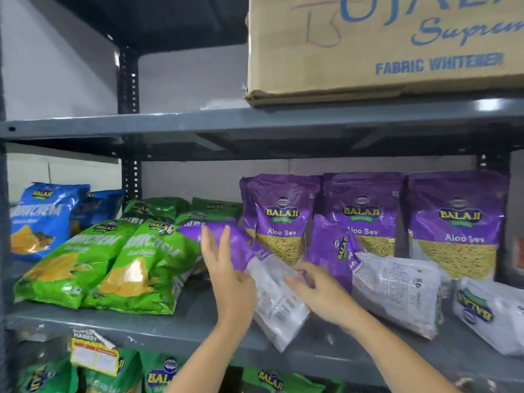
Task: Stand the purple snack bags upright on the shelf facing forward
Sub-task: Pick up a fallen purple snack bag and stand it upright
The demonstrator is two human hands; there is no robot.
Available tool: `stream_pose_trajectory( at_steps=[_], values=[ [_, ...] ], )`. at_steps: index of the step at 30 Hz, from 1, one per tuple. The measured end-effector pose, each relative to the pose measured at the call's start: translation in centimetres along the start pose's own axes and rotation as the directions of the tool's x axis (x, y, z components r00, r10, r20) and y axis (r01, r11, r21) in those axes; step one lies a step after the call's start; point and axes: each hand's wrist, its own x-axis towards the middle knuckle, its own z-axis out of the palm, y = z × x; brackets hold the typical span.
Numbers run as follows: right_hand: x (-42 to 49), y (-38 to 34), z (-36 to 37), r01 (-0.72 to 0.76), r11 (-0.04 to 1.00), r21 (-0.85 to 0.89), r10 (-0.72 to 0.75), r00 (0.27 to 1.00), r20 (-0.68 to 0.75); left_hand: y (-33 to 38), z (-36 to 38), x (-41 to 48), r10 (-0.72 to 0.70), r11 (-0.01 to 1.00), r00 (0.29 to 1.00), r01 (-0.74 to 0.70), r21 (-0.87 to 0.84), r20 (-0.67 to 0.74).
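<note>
Three purple Aloo Sev snack bags stand upright and face forward at the back of the grey shelf: one, a second, a third. In front of them a purple snack bag lies tilted, white back outward, purple top pointing up-left. My left hand rests straight fingers against its purple top. My right hand pinches its white back with curled fingers. Another purple bag leans back side out on the middle upright bag. A further bag lies flat at the far right.
Green snack bags lie slanted just left of my hands, blue ones beyond them. A cardboard box sits on the shelf above. More green bags fill the shelf below, behind a price tag.
</note>
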Motion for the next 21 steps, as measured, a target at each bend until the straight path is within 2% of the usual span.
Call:
stream_pose_trajectory(
  at_steps=[2, 4, 6, 8, 10, 12, 13, 15, 21],
  values=[
    [-0.8, -0.4, 0.6, 0.063, 0.995, 0.076, -0.062, 0.998, -0.012, 0.2, -0.4, 1.6, 0.191, 0.981, 0.981, -0.191, -0.013, -0.040],
    [-1.4, -0.6, 0.9, 0.092, 0.984, 0.153, -0.098, 0.995, 0.035, -0.3, -0.5, 3.1, 0.348, 0.937, 0.936, -0.349, -0.013, -0.054],
    [-1.4, -1.0, 0.9, 0.090, 0.980, 0.177, -0.105, 0.991, 0.082, -2.3, -0.1, 4.2, 0.412, 0.909, 0.910, -0.414, -0.039, -0.047],
    [-0.5, -1.7, 1.0, 0.048, 0.949, 0.310, -0.040, 0.999, -0.033, -3.9, -0.2, 4.7, 0.341, 0.927, 0.939, -0.342, -0.150, -0.037],
    [1.6, -2.3, 1.1, -0.029, 0.860, 0.509, 0.127, 0.979, -0.159, -4.4, -0.5, 5.0, 0.083, 0.948, 0.996, -0.070, -0.310, 0.031],
    [3.3, -3.1, 1.0, -0.102, 0.807, 0.581, 0.230, 0.962, -0.150, -4.5, -0.5, 5.3, -0.157, 0.896, 0.980, 0.192, -0.399, 0.120],
    [3.9, -3.2, 1.0, -0.120, 0.793, 0.597, 0.245, 0.961, -0.132, -4.7, -0.3, 5.6, -0.214, 0.882, 0.967, 0.253, -0.397, 0.141],
    [4.8, -3.1, 1.2, -0.105, 0.781, 0.615, 0.241, 0.960, -0.142, -4.9, -0.3, 6.2, -0.196, 0.905, 0.974, 0.223, -0.362, 0.111],
    [5.0, -1.6, 2.1, 0.138, 0.722, 0.678, 0.185, 0.906, -0.381, -5.1, 0.8, 7.4, -0.145, 0.938, 0.990, 0.137, -0.318, 0.000]
  ],
)
